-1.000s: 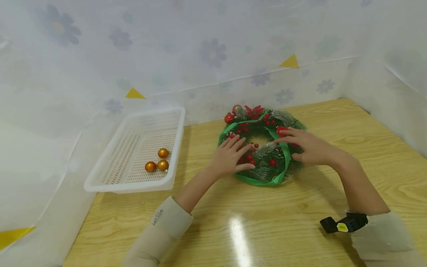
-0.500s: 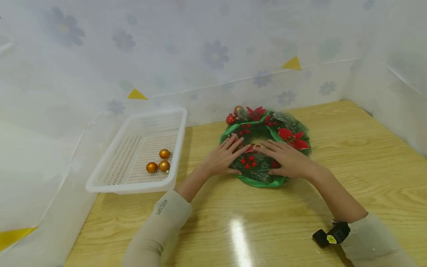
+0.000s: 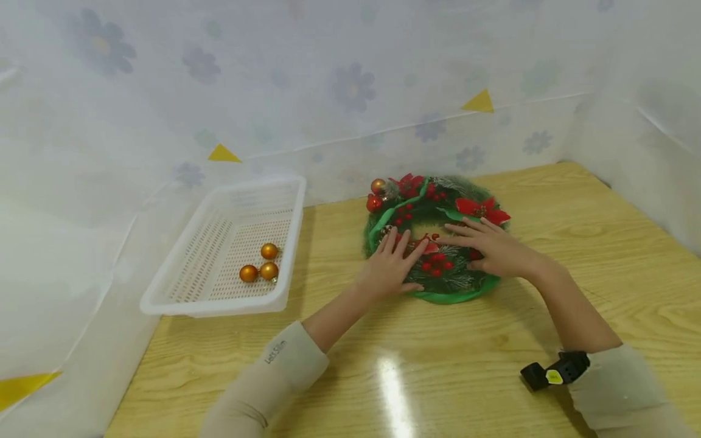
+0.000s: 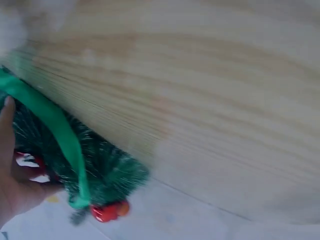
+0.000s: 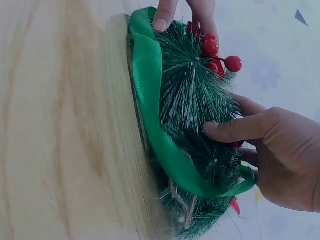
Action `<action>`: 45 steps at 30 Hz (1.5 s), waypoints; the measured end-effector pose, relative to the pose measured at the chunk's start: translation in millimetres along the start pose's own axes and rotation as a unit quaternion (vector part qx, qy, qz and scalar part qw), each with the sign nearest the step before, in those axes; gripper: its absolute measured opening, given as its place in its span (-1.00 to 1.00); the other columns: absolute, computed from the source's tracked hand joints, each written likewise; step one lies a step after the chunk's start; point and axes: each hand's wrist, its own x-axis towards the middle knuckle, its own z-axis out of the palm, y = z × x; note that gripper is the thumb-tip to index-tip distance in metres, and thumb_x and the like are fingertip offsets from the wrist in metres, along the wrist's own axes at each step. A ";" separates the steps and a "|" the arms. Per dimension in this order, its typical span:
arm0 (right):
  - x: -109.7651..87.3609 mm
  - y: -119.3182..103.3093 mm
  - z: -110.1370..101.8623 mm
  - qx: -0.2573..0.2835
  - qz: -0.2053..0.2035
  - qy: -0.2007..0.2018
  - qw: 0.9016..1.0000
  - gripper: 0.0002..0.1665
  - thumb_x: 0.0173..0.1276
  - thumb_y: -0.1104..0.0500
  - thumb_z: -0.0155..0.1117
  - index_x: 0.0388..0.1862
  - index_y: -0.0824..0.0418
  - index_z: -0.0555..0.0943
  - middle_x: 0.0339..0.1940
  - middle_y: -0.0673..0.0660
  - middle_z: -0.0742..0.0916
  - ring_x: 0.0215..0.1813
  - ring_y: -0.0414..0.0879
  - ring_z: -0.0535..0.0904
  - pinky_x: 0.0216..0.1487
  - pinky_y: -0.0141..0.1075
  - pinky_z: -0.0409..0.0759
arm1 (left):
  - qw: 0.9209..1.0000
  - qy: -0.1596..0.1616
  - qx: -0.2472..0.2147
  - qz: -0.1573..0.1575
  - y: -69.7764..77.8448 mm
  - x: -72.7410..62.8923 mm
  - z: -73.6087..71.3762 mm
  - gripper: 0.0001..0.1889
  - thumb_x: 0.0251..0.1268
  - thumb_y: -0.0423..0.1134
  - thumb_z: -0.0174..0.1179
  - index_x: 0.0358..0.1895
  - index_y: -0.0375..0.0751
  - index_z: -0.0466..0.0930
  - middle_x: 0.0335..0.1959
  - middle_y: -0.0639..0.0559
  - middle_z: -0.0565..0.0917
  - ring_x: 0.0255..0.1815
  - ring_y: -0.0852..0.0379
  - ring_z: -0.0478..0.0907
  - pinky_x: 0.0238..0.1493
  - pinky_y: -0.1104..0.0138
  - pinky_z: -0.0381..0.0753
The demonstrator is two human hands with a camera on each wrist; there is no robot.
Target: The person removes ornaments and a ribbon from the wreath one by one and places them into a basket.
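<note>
Fingers of the left hand and right hand, spread and uncurled, touch the wreath directly beneath them; to their left, I see 3 gold baubles inside a white basket.

Pale flowered sheeting — with yellow triangles — hangs behind a wood-grained table.

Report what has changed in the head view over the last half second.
The wreath has turned counterclockwise. The left hand has shifted right; the right hand has moved right too. Both remain at the wreath. The white basket and three gold balls inside stayed put.
</note>
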 end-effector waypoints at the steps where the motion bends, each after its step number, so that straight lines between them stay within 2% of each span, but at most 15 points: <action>1: -1.1 3.2 -0.7 0.002 0.000 0.003 1.000 -0.22 0.07 0.38 0.37 0.31 0.14 0.36 0.36 0.32 0.26 0.31 0.43 0.02 0.24 0.27 -0.15 | 1.000 0.000 0.009 -0.014 6.4 1.4 -3.2 -0.05 0.08 0.47 -0.18 0.47 0.03 -0.14 0.38 -0.21 0.11 0.36 -0.24 0.01 0.30 0.14 0.11; 5: -5.7 10.6 -3.7 0.001 0.010 0.012 1.000 -0.25 0.03 0.53 0.28 0.26 0.18 0.42 0.33 0.35 0.28 0.30 0.45 0.02 0.22 0.31 -0.15 | 0.997 -0.028 0.033 -0.059 29.3 7.4 -17.0 -0.06 0.06 0.50 -0.25 0.47 0.07 -0.12 0.35 -0.21 0.17 0.33 -0.25 0.09 0.27 0.16 0.18; 7: -7.6 11.3 -6.1 0.001 0.017 0.010 1.000 -0.24 0.03 0.57 0.23 0.25 0.19 0.43 0.33 0.36 0.28 0.31 0.45 0.00 0.21 0.32 -0.15 | 0.996 -0.050 0.020 -0.073 36.1 9.6 -23.3 -0.07 0.07 0.50 -0.27 0.47 0.08 -0.13 0.36 -0.22 0.15 0.34 -0.25 0.07 0.27 0.18 0.19; 9: -9.1 11.5 -8.7 0.001 0.020 0.004 1.000 -0.24 0.04 0.57 0.21 0.26 0.18 0.42 0.34 0.36 0.27 0.31 0.46 -0.01 0.21 0.32 -0.14 | 0.995 -0.066 0.009 -0.077 37.5 10.1 -28.2 -0.08 0.08 0.50 -0.31 0.47 0.11 -0.16 0.37 -0.19 0.13 0.35 -0.23 0.04 0.28 0.19 0.16; 11: -10.4 10.5 -12.7 0.005 0.015 0.000 1.000 -0.23 0.03 0.57 0.20 0.27 0.17 0.41 0.33 0.37 0.27 0.30 0.47 0.00 0.19 0.33 -0.10 | 0.995 -0.067 0.000 -0.072 32.5 8.8 -32.5 -0.12 0.11 0.49 -0.35 0.47 0.15 -0.16 0.37 -0.12 0.16 0.36 -0.17 0.05 0.30 0.18 0.11; 16: -11.3 0.8 -28.2 0.051 0.006 0.022 0.998 -0.32 0.09 0.60 0.13 0.24 0.25 0.42 0.29 0.37 0.33 0.31 0.43 0.05 0.12 0.33 0.08 | 0.999 0.004 -0.042 -0.024 0.1 4.6 -32.8 -0.28 0.25 0.37 -0.31 0.44 0.16 0.02 0.35 0.03 0.24 0.37 -0.03 0.06 0.34 0.17 -0.01; 18: -7.5 -6.0 -31.3 0.072 0.010 0.036 0.997 -0.43 0.22 0.50 0.12 0.23 0.29 0.42 0.30 0.36 0.33 0.32 0.38 0.06 0.13 0.30 0.12 | 0.998 0.034 -0.058 0.000 -15.3 6.1 -27.6 -0.31 0.28 0.32 -0.24 0.42 0.12 0.09 0.38 0.00 0.18 0.39 -0.04 0.01 0.35 0.17 -0.04; 20: -1.0 -13.4 -28.7 0.081 0.017 0.038 0.996 -0.49 0.34 0.30 0.13 0.27 0.30 0.38 0.33 0.34 0.30 0.34 0.33 0.05 0.15 0.28 0.10 | 0.996 0.047 -0.070 0.023 -29.4 9.8 -20.4 -0.29 0.27 0.31 -0.18 0.42 0.07 0.09 0.41 -0.04 0.09 0.41 -0.06 -0.08 0.36 0.17 -0.10; 22: 5.9 -21.1 -21.6 0.071 0.029 0.024 0.997 -0.35 0.36 0.03 0.14 0.34 0.29 0.29 0.37 0.31 0.25 0.36 0.31 0.04 0.20 0.26 0.04 | 0.995 0.045 -0.075 0.047 -40.2 14.5 -12.2 -0.24 0.24 0.33 -0.15 0.44 0.03 0.04 0.44 -0.07 0.00 0.43 -0.07 -0.16 0.37 0.18 -0.17; 25: 12.7 -29.4 -7.5 0.027 0.052 -0.012 0.998 -0.06 0.23 -0.24 0.17 0.42 0.23 0.15 0.41 0.29 0.17 0.37 0.29 0.00 0.25 0.24 -0.09 | 0.992 0.026 -0.093 0.085 -49.5 20.2 -0.4 -0.16 0.20 0.36 -0.13 0.45 -0.04 -0.04 0.45 -0.10 -0.07 0.43 -0.04 -0.23 0.36 0.23 -0.24; 27: 13.9 -32.6 0.0 -0.006 0.064 -0.027 0.998 0.04 0.14 -0.27 0.24 0.44 0.22 0.10 0.41 0.31 0.15 0.38 0.31 -0.03 0.27 0.22 -0.14 | 0.989 0.015 -0.103 0.104 -51.8 21.8 6.5 -0.14 0.19 0.37 -0.14 0.46 -0.05 -0.05 0.45 -0.12 -0.09 0.43 -0.01 -0.26 0.36 0.26 -0.25; 30: 12.6 -33.6 6.6 -0.038 0.069 -0.030 0.996 0.05 0.09 -0.16 0.36 0.43 0.25 0.12 0.39 0.36 0.16 0.37 0.33 -0.04 0.28 0.21 -0.14 | 0.987 0.013 -0.116 0.113 -51.8 21.1 13.8 -0.15 0.20 0.37 -0.14 0.45 -0.03 -0.03 0.45 -0.12 -0.07 0.43 0.01 -0.26 0.36 0.27 -0.21; 34: 10.3 -30.6 9.1 -0.042 0.061 -0.026 0.997 -0.02 0.09 -0.03 0.40 0.40 0.26 0.17 0.37 0.37 0.20 0.36 0.34 -0.04 0.28 0.20 -0.12 | 0.988 0.017 -0.119 0.101 -48.3 17.2 17.6 -0.18 0.20 0.37 -0.15 0.45 0.02 -0.01 0.45 -0.09 -0.07 0.43 0.02 -0.24 0.35 0.27 -0.11; 38: 8.5 -25.3 8.6 -0.037 0.047 -0.025 0.998 -0.07 0.09 0.04 0.40 0.39 0.23 0.21 0.38 0.36 0.20 0.37 0.34 -0.06 0.29 0.19 -0.15 | 0.992 0.016 -0.100 0.075 -40.7 14.1 14.3 -0.18 0.19 0.40 -0.21 0.44 0.05 0.02 0.45 -0.06 -0.05 0.43 0.05 -0.16 0.33 0.29 0.02; 45: 2.1 -10.5 2.3 -0.032 0.036 -0.019 0.999 -0.11 0.04 0.08 0.45 0.36 0.14 0.29 0.37 0.34 0.22 0.38 0.33 -0.09 0.30 0.18 -0.19 | 0.997 0.004 -0.068 0.021 -13.5 14.9 -1.1 -0.19 0.18 0.43 -0.29 0.44 0.09 0.04 0.41 -0.12 0.07 0.40 0.01 -0.03 0.29 0.27 0.13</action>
